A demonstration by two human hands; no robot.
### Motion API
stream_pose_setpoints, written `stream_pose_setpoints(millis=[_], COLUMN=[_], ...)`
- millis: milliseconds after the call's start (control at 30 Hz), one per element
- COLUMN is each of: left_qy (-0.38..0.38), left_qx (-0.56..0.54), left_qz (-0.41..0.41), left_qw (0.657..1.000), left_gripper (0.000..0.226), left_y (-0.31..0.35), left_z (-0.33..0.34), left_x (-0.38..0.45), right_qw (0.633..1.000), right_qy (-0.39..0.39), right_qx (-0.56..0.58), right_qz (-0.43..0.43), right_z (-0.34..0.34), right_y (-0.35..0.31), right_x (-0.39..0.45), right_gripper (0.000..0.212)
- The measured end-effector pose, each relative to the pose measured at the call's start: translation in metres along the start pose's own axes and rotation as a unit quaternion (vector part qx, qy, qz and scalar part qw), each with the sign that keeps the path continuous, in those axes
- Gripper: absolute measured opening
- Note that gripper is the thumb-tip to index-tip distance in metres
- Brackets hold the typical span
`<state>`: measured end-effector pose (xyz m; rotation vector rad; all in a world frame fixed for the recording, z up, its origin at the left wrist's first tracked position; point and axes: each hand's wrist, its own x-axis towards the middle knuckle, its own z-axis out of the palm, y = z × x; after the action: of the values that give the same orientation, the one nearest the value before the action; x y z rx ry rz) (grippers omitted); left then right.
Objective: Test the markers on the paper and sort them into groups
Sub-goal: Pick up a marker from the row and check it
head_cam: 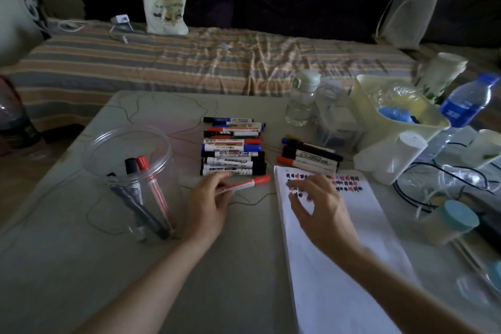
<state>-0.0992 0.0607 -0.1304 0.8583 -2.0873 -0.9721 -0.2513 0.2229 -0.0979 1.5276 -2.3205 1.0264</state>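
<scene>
My left hand (208, 203) pinches a capped red marker (245, 184) that lies just below a long row of several markers (233, 146). A smaller group of markers (309, 157) rests to the right, above the white paper (339, 252). Red, blue and black test marks (344, 183) fill the paper's top. My right hand (317, 203) hovers over the paper with fingers spread and relaxed, holding nothing. A clear plastic jar (127, 168) at the left holds a red marker and two dark ones.
Water bottles (301, 100), a pale bin (393, 114) with bags, a white roll (390, 157), cables (433, 184) and a blue-lidded container (450, 222) crowd the table's right side. A striped sofa with a tote bag (165, 8) lies beyond.
</scene>
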Motion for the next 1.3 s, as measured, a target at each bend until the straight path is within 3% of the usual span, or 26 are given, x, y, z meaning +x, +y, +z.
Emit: stream_pose_setpoints(millis=[67,200,400,467,533,567,633,700,800,867,1000,1100,1167,1233,1300], left_qy=[0.015,0.05,-0.02,-0.012,0.004,0.002,-0.017,-0.047,-0.094,-0.101,-0.095,-0.075,-0.065,-0.07,-0.099], left_qx=[-0.091,-0.157,-0.161,-0.19,-0.21,-0.213,-0.233,-0.264,-0.391,-0.457,-0.505,-0.53,-0.522,-0.473,-0.442], left_qz=[-0.031,0.017,0.043,0.0,-0.087,-0.141,-0.238,-0.285,-0.335,-0.35,-0.357,-0.36,-0.351,-0.321,-0.288], left_qw=[0.995,0.986,0.986,0.982,0.974,0.967,0.943,0.92,0.852,0.811,0.78,0.764,0.775,0.818,0.844], left_gripper=[0.033,0.027,0.021,0.024,0.023,0.024,0.028,0.03,0.016,0.018,0.021,0.018,0.015,0.013,0.015], left_y=[0.019,0.078,0.142,0.141,0.131,0.126,0.118,0.113,0.117,0.119,0.125,0.123,0.119,0.114,0.112], left_z=[-0.005,-0.007,0.002,0.008,0.012,0.013,0.013,0.01,0.007,0.007,0.007,0.002,-0.001,-0.002,-0.001], left_x=[-0.008,-0.012,-0.018,-0.027,-0.037,-0.041,-0.045,-0.046,-0.048,-0.05,-0.048,-0.044,-0.042,-0.042,-0.042], right_qw=[0.997,0.985,0.952,0.925,0.87,0.838,0.79,0.755,0.721,0.71,0.718,0.693,0.73,0.795,0.837], right_qy=[-0.024,-0.046,0.017,0.02,0.02,0.025,0.032,0.02,0.003,0.002,0.011,-0.004,-0.059,-0.129,-0.187], right_qx=[0.042,0.139,0.258,0.303,0.379,0.415,0.468,0.514,0.55,0.564,0.56,0.575,0.531,0.45,0.382], right_qz=[0.051,0.091,0.162,0.227,0.316,0.353,0.396,0.407,0.42,0.422,0.414,0.434,0.426,0.386,0.345], right_z=[0.0,-0.008,-0.03,-0.041,-0.052,-0.058,-0.068,-0.075,-0.076,-0.072,-0.066,-0.068,-0.074,-0.079,-0.078], right_y=[-0.008,-0.028,-0.054,-0.055,-0.053,-0.051,-0.049,-0.049,-0.052,-0.054,-0.059,-0.054,-0.049,-0.049,-0.053], right_x=[-0.016,-0.018,-0.008,-0.011,-0.015,-0.017,-0.02,-0.023,-0.027,-0.029,-0.032,-0.036,-0.038,-0.037,-0.03], right_gripper=[0.035,0.055,0.024,0.016,0.007,0.014,0.03,0.039,0.04,0.033,0.025,0.026,0.025,0.031,0.036])
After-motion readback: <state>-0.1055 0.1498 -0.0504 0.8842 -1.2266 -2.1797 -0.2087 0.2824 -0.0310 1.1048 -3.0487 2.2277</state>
